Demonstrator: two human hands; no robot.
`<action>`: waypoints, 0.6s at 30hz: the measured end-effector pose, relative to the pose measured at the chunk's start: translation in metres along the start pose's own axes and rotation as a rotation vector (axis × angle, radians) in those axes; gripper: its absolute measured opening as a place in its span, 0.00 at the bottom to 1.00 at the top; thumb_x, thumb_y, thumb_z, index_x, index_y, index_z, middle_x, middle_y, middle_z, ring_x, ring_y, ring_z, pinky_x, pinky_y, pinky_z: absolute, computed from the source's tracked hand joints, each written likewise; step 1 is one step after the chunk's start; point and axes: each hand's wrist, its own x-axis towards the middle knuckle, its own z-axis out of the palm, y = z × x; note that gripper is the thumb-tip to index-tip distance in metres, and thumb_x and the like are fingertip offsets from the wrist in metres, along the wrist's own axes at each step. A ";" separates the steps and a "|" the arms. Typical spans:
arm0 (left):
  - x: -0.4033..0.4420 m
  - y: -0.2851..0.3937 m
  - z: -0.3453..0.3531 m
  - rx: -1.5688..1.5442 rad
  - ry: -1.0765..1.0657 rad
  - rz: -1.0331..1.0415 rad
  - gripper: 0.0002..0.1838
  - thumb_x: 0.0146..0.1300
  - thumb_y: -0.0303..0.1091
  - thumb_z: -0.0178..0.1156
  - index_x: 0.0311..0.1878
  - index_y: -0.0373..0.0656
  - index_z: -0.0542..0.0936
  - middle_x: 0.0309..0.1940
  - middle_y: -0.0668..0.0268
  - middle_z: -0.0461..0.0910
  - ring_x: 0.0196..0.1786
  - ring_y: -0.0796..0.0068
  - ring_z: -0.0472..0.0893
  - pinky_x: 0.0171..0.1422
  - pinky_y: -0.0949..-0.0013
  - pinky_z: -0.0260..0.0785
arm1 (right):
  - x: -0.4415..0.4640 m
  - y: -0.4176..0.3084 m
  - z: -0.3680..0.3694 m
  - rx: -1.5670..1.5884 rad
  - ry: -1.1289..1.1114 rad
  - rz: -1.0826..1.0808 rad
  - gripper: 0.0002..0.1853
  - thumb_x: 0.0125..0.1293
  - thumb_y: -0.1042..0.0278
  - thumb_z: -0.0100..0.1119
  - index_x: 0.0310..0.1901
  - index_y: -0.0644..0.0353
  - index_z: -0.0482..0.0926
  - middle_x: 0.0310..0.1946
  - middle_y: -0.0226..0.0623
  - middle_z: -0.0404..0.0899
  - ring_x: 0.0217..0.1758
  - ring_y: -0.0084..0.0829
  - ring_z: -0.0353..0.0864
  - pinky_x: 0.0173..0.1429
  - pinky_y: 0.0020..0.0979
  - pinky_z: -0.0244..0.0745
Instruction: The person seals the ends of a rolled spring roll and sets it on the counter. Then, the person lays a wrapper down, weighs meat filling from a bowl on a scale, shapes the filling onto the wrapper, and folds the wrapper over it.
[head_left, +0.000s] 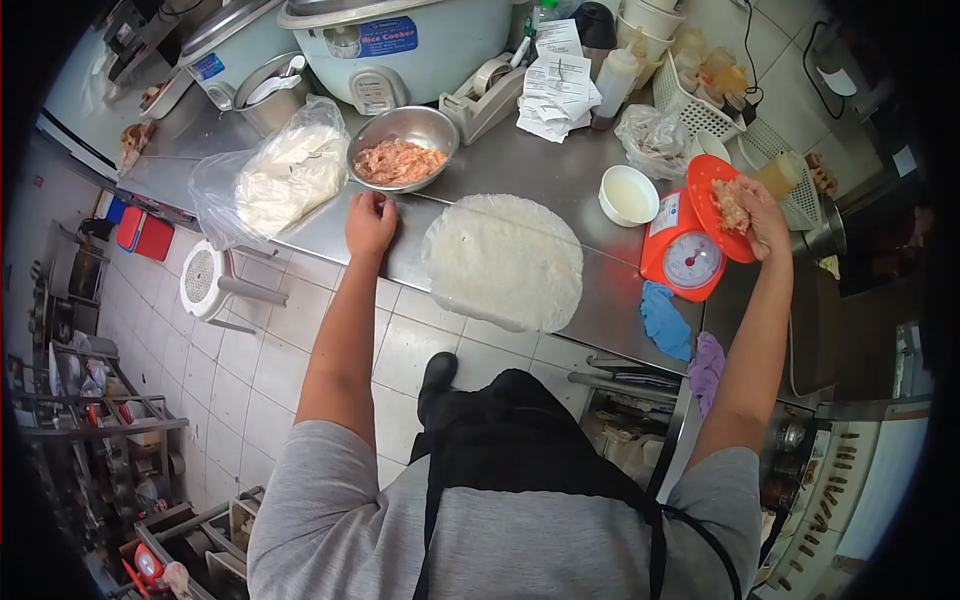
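Note:
At the steel counter's front edge rests my left hand, its fingers curled, just below a metal bowl of pinkish minced meat. My right hand is at the orange pan of a kitchen scale, its fingers around a lump of minced meat. The pan looks tilted. Between my hands lies a round, pale, floury sheet or board. A white bowl with pale contents stands left of the scale.
A plastic bag of white dough-like material lies left of the metal bowl. Behind are rice cookers, receipts, a squeeze bottle and a white basket. Blue and purple cloths hang near the front edge. A stool stands below.

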 end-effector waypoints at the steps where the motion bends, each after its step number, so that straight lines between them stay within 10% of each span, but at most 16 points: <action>1: 0.000 0.001 -0.001 0.007 0.002 0.003 0.11 0.52 0.40 0.58 0.32 0.42 0.75 0.33 0.60 0.73 0.36 0.60 0.75 0.40 0.61 0.68 | -0.004 -0.007 0.006 0.108 -0.050 -0.003 0.18 0.60 0.72 0.53 0.51 0.67 0.67 0.41 0.40 0.76 0.40 0.25 0.79 0.43 0.27 0.77; 9: -0.001 0.004 -0.003 -0.060 -0.039 0.006 0.10 0.52 0.37 0.57 0.33 0.42 0.76 0.34 0.58 0.73 0.36 0.59 0.76 0.41 0.61 0.68 | -0.067 0.005 0.181 0.052 -0.683 0.188 0.23 0.56 0.62 0.61 0.50 0.64 0.68 0.42 0.38 0.76 0.40 0.25 0.77 0.40 0.25 0.74; 18: -0.004 -0.017 -0.004 -0.414 -0.044 0.121 0.08 0.55 0.29 0.56 0.38 0.38 0.74 0.32 0.61 0.71 0.29 0.71 0.71 0.36 0.71 0.66 | -0.081 0.147 0.282 -0.245 -0.520 -0.086 0.17 0.61 0.56 0.55 0.46 0.59 0.77 0.48 0.38 0.74 0.50 0.38 0.72 0.54 0.32 0.66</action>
